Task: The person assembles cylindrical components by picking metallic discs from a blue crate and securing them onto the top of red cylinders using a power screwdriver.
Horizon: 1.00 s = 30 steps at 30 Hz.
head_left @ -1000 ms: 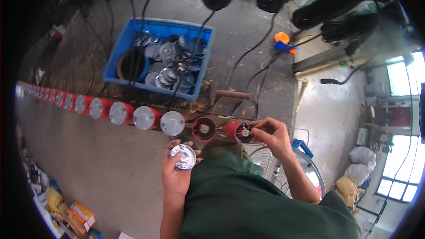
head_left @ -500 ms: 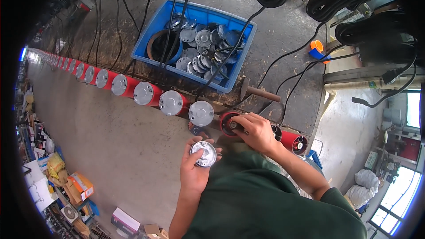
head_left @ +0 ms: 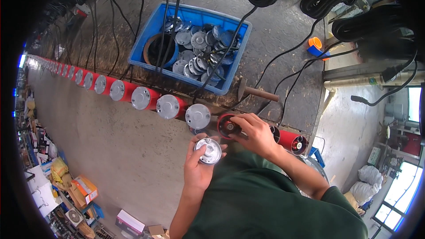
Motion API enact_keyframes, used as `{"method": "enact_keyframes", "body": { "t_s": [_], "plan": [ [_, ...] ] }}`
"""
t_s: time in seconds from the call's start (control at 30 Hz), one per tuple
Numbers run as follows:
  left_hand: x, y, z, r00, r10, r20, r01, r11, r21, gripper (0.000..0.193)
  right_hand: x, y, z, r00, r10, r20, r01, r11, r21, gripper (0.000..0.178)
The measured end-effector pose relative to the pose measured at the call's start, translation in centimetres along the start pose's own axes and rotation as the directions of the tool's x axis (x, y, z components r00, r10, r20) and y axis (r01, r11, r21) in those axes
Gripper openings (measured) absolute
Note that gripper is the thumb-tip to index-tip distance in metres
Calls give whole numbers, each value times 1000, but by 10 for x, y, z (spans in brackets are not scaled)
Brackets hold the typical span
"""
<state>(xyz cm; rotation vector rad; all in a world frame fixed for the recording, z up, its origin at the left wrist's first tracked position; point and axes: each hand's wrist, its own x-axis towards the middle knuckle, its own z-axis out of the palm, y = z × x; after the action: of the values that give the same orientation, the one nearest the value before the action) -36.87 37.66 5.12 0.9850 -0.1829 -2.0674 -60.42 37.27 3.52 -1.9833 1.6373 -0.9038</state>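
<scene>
My left hand [head_left: 197,170] holds a round silver metal end cover [head_left: 212,149], its hollow inner side up and the thumb pressed across it. To its upper right, my right hand [head_left: 259,136] is at the open end of a red cylindrical motor housing [head_left: 221,124]. Its fingers are bent together at the mouth, beside a round shaft end [head_left: 230,126]; what they pinch, if anything, is hidden. Just left of that housing is a silver-covered one [head_left: 198,116]. Right of my hand lies another uncovered red housing [head_left: 290,140] with its inner parts showing.
A long row of capped red housings [head_left: 141,98] runs left along the bench edge. On the bench [head_left: 292,102] are a blue crate [head_left: 228,86] of metal covers and a hammer [head_left: 261,94]. Black cables [head_left: 287,53] hang across from above. An orange tape roll [head_left: 315,43] lies far right.
My left hand, with the end cover, has moved slightly right and up, closer to the open housing. My right hand stays at its mouth with small finger movement. The view has shifted a little.
</scene>
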Motion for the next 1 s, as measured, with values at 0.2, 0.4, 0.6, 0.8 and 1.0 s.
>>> {"method": "enact_keyframes", "body": {
  "t_s": [0.2,0.4,0.6,0.8,1.0],
  "plan": [
    [3,-10,4,997,21,74,-16,998,-61,36,-10,-32,-27,972,-204,115,195,977,86,51],
    [-6,-36,11,999,-34,-20,36,994,103,38,-20,-48,-20,975,-175,137,173,985,29,42],
    [-20,-40,15,997,-56,47,32,913,406,56,-23,-39,-42,973,123,197,-139,988,70,30],
    [6,-28,12,867,382,320,-424,227,877,86,0,-4,-49,646,642,412,-763,553,335,29],
    [50,-31,4,748,430,505,-589,80,804,100,12,6,-27,708,601,369,-703,647,295,32]
  ]
}}
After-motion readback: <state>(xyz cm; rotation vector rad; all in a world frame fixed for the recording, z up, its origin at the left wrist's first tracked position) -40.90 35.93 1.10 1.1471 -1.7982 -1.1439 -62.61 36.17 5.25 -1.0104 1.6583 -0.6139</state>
